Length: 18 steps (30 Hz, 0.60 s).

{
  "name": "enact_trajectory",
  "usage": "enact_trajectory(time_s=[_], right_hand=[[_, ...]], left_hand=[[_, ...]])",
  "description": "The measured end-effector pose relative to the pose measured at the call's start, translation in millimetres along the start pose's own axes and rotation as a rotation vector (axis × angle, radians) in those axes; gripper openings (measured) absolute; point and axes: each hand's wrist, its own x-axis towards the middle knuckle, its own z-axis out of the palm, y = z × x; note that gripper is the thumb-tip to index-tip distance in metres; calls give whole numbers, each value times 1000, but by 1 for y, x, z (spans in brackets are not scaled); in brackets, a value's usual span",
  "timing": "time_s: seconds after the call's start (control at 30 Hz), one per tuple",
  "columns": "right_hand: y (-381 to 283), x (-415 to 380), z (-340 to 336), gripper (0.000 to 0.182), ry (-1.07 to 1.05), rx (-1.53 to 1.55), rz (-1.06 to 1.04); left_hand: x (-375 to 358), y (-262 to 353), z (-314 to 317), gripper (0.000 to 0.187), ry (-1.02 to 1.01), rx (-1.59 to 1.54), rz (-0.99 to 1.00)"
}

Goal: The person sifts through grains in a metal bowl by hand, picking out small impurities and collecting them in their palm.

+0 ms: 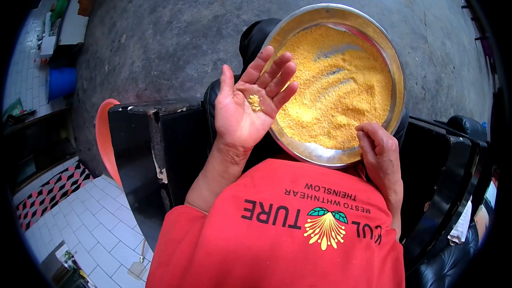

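My left hand [248,104] is palm up, fingers stretched and apart, beside the left rim of a wide metal bowl [396,80]. On its palm lies a small clump of yellow grains [255,103]. The bowl rests across my lap and holds a layer of coarse yellow meal [320,112], with finger-like streaks baring the metal at the upper middle. At the bowl's lower right edge is my right hand [380,152], its fingers curled in and thumb against them. Whether anything is between those fingers is hidden.
I sit among black furniture [184,149], with an orange-red curved rim [106,138] at its left. A concrete floor [176,32] spreads ahead. A blue container [61,82] stands far left, above white tiles [101,224] and a patterned mat [53,194].
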Motion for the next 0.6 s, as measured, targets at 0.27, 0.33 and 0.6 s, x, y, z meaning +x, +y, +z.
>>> enact_trajectory(time_s=[0.27, 0.33, 0.6], right_hand=[[-1, -3, -9, 11, -195, -135, -138], [3, -3, -11, 13, -236, -170, -191], [15, 14, 13, 28, -184, 110, -432]], left_hand=[[0, 4, -4, 68, -38, -59, -15], [1, 5, -7, 67, -59, -43, -12], [1, 3, -6, 68, -47, -13, 9]])
